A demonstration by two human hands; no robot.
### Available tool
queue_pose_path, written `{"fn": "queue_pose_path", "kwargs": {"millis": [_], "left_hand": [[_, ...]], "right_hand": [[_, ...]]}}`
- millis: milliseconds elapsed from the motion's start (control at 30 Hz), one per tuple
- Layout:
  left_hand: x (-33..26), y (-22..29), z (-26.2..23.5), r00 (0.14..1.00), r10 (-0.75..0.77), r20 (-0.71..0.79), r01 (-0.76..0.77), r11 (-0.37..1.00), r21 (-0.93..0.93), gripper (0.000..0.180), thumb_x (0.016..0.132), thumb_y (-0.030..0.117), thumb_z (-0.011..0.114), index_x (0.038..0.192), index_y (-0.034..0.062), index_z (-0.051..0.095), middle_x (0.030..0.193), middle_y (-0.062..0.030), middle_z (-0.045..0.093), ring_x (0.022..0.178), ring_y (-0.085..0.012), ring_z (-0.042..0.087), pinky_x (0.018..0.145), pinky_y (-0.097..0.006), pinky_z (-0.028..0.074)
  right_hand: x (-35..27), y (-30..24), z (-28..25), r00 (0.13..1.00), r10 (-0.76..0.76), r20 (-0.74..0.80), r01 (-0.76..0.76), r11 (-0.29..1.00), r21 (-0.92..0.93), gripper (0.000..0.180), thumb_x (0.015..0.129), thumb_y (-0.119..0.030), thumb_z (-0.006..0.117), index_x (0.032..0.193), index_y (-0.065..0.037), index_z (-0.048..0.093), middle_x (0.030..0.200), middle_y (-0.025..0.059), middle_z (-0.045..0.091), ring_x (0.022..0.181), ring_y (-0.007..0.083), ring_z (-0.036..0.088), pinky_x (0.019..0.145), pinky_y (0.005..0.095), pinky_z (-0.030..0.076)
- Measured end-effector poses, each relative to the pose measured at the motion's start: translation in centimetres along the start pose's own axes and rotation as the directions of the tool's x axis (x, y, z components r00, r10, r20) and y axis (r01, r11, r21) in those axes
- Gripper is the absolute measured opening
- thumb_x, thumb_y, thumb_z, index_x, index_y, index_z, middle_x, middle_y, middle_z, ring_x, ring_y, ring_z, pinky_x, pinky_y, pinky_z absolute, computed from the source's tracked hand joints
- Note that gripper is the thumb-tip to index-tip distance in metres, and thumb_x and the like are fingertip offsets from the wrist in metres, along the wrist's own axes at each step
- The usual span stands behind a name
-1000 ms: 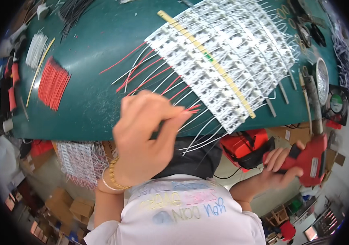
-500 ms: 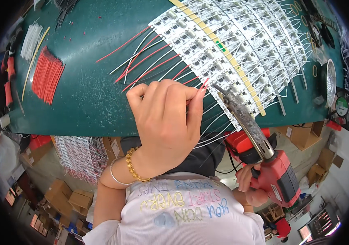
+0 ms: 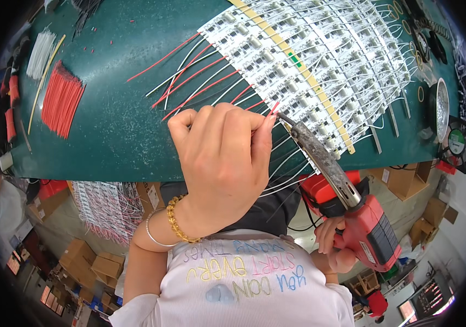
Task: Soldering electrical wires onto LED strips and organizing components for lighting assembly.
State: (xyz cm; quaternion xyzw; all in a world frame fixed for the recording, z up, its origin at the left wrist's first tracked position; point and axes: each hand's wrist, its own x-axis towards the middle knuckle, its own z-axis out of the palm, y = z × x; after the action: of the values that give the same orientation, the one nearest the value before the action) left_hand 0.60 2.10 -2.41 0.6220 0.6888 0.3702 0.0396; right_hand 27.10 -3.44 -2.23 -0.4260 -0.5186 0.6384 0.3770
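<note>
Right hand (image 3: pixel 335 245): closed around the red handle of a soldering gun (image 3: pixel 372 231), low and to the right of the pinch; it now holds the gun steady with the barrel laid up toward the board, where a second ago it was down below the table edge.
Soldering tip (image 3: pixel 283 117): it has arrived just beside the fingertips of the other hand, at or touching the board edge; contact itself is too small to tell.
Left hand (image 3: pixel 224 158): fingers curled shut in a fine pinch on the end of a red wire (image 3: pixel 272 109); half a second ago it sat slightly lower and left, and it now presents the wire end to the tip.
What the change means: wire and hot tip have met at one pad, so by my reading a joint is being made.
LED strip panel (image 3: pixel 309 65): white strips side by side, directly beyond the pinch, with red and white leads fanning out to the left of it.
Green mat (image 3: pixel 113 125): under everything.
Spare red wires (image 3: pixel 61 101): a bundle well to the left of the pinch, with white ones (image 3: pixel 41 53) beyond.
</note>
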Motion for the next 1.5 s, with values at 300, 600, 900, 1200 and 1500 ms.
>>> {"fn": "queue_pose_path", "kwargs": {"millis": [300,600,900,1200,1500], "left_hand": [[-0.1,0.1,0.1,1.0,-0.013,-0.005,0.014,1.0,0.022,0.014,0.082,0.006,0.071,0.079,0.0081,0.057,0.072,-0.0011,0.056,0.062,-0.0186,0.049,0.072,-0.033,0.032],[-0.1,0.3,0.1,1.0,-0.022,-0.009,0.022,0.999,0.047,0.015,0.081,0.006,0.071,0.079,0.0081,0.057,0.072,-0.0013,0.056,0.064,-0.019,0.05,0.073,-0.033,0.032],[-0.3,0.2,0.2,1.0,-0.001,-0.027,0.003,0.996,0.09,0.015,0.081,0.006,0.071,0.08,0.0082,0.056,0.073,-0.0016,0.056,0.065,-0.0198,0.051,0.074,-0.034,0.033],[-0.2,0.4,0.1,0.999,-0.032,-0.017,0.033,0.998,0.061,0.013,0.08,0.005,0.072,0.079,0.0085,0.059,0.074,-0.0019,0.057,0.068,-0.02,0.053,0.077,-0.033,0.035],[-0.7,0.8,-0.3,1.0,-0.011,0.023,0.012,0.999,-0.037,0.013,0.076,0.004,0.073,0.08,0.0084,0.062,0.086,-0.0037,0.062,0.083,-0.0214,0.055,0.083,-0.035,0.035]], "right_hand": [[1.2,-2.0,0.3,0.994,0.096,0.056,-0.097,0.995,0.008,0.081,0.078,-0.076,0.054,0.108,0.0,0.049,0.053,-0.0017,0.049,0.046,0.0119,0.048,0.049,0.0256,0.04],[0.4,-1.4,0.5,0.998,0.049,0.03,-0.045,0.992,-0.115,0.092,0.081,-0.072,0.054,0.134,0.002,0.039,0.052,-0.0028,0.047,0.043,0.0109,0.045,0.047,0.0256,0.038],[0.3,-0.4,-0.3,0.993,-0.068,0.094,0.078,0.991,-0.111,0.09,0.083,-0.071,0.052,0.136,0.001,0.037,0.052,-0.0023,0.047,0.042,0.0103,0.044,0.047,0.0259,0.038],[0.4,-0.3,0.0,0.993,-0.105,0.061,0.107,0.994,-0.034,0.088,0.084,-0.069,0.052,0.133,0.002,0.037,0.052,-0.0018,0.047,0.041,0.011,0.044,0.044,0.0258,0.037],[-0.8,-0.9,-0.9,1.0,-0.006,0.012,0.006,1.0,0.015,0.089,0.082,-0.071,0.054,0.129,0.003,0.036,0.052,-0.0017,0.048,0.042,0.011,0.044,0.043,0.0247,0.036]]}}
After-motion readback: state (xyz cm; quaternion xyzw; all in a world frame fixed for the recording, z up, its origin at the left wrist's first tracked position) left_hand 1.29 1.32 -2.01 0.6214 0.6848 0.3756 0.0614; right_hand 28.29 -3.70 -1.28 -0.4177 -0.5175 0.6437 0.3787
